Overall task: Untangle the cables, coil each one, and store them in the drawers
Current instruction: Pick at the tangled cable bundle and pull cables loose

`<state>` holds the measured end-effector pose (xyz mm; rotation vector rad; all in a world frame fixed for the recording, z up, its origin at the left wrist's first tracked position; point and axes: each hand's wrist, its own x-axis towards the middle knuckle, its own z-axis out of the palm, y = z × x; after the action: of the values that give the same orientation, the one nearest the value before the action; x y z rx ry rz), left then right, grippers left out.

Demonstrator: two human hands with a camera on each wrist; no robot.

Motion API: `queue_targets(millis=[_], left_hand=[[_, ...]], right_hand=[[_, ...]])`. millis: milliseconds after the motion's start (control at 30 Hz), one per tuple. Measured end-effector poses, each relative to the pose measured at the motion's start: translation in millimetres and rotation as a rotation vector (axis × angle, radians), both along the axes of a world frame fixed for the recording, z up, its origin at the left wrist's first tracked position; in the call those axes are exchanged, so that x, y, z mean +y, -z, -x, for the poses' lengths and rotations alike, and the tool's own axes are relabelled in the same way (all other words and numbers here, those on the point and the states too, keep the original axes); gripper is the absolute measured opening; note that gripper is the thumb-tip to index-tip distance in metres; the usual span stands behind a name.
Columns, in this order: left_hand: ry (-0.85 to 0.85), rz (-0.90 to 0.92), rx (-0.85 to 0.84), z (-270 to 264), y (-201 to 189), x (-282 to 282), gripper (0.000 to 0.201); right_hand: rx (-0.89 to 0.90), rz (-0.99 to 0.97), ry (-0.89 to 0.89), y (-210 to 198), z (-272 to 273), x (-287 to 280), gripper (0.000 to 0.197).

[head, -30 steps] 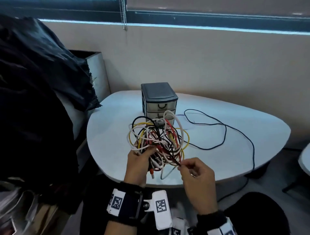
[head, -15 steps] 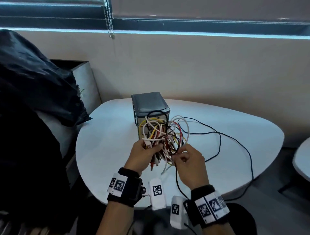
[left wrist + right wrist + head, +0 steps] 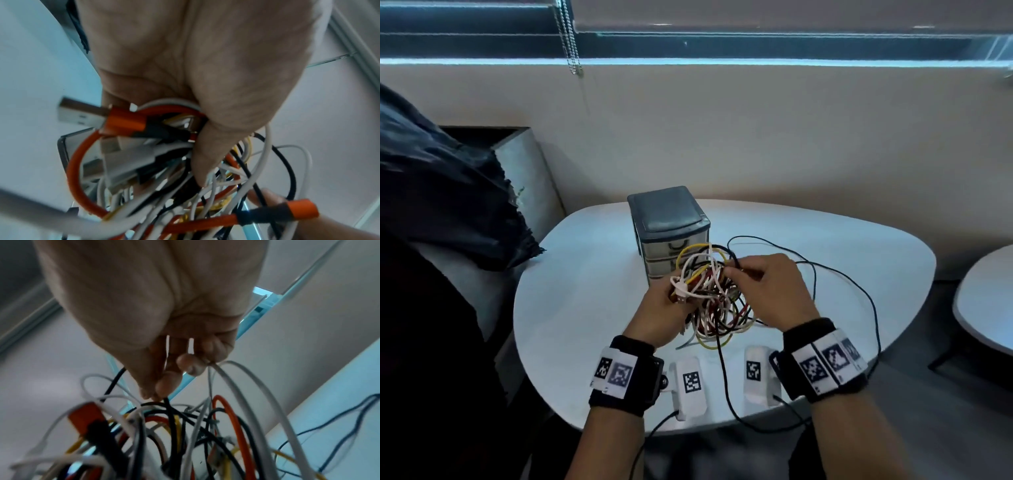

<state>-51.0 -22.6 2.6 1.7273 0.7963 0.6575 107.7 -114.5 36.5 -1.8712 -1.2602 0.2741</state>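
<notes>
A tangled bundle of white, orange, yellow and black cables (image 3: 709, 294) hangs above the white table (image 3: 571, 308), in front of the grey drawer unit (image 3: 667, 219). My left hand (image 3: 664, 308) grips the bundle's left side, fingers curled round several cables and USB plugs (image 3: 144, 129). My right hand (image 3: 763, 284) is at the bundle's upper right and pinches a black cable (image 3: 168, 404) between thumb and fingertips. A long black cable (image 3: 842, 274) trails from the bundle over the table to the right.
The drawer unit's drawers (image 3: 674, 246) look closed. A dark cloth (image 3: 448, 192) lies over a grey box at the left. A second white table (image 3: 989, 301) stands at the right edge. The wall rises close behind the table.
Both hands have lifted the bundle and carried it forward over the table. My right hand moved from the bundle's lower edge to its upper right and now pinches a black cable.
</notes>
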Motion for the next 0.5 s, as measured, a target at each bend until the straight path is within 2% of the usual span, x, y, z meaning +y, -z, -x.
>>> queue_targets(millis=[100, 133, 233, 300, 400, 500], left_hand=[[-0.009, 0.001, 0.071, -3, 10, 5, 0.027], [-0.016, 0.008, 0.125, -2, 15, 7, 0.024], [-0.030, 0.009, 0.291, 1, 32, 8, 0.019], [-0.046, 0.063, 0.316, 5, 40, 8, 0.015], [-0.123, 0.141, 0.287, 11, 42, 13, 0.008], [-0.217, 0.189, 0.246, 20, 44, 21, 0.012]], right_hand=[[-0.126, 0.027, 0.027, -16, -17, 10, 0.021], [-0.162, -0.048, 0.077, -26, -23, 12, 0.021], [-0.255, -0.590, 0.311, -59, -35, 16, 0.024], [-0.286, -0.789, 0.307, -76, -37, 21, 0.022], [-0.090, -0.753, 0.221, -91, -48, 29, 0.015], [0.033, -0.608, 0.243, -99, -76, 41, 0.021]])
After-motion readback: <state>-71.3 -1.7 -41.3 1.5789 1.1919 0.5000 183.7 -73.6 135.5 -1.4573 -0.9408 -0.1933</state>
